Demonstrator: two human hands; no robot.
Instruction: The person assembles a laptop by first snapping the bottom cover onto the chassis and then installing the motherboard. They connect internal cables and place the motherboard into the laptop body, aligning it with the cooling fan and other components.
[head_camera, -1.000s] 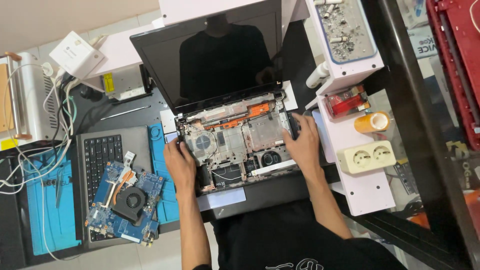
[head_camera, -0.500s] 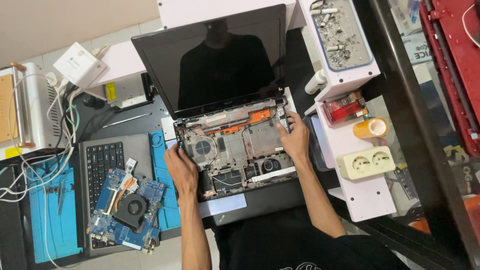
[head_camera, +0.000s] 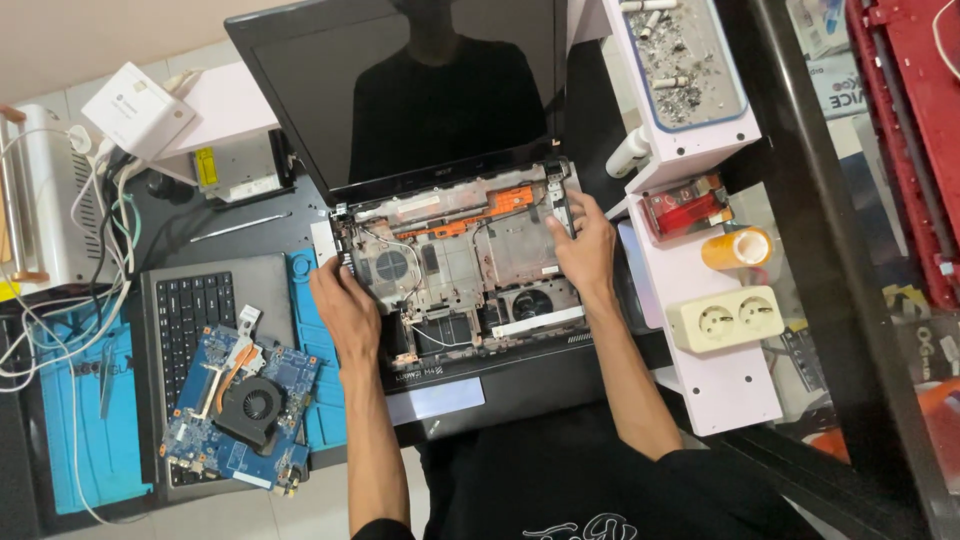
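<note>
Fingers of both hands (head_camera: 345, 300) (head_camera: 585, 250) grip opened laptop chassis (head_camera: 460, 265) sides.

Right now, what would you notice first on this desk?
An opened laptop in the middle, its insides showing, with the left hand and right hand resting on its two sides. To the left lies a blue circuit board with a round fan, on a keyboard panel.
</note>
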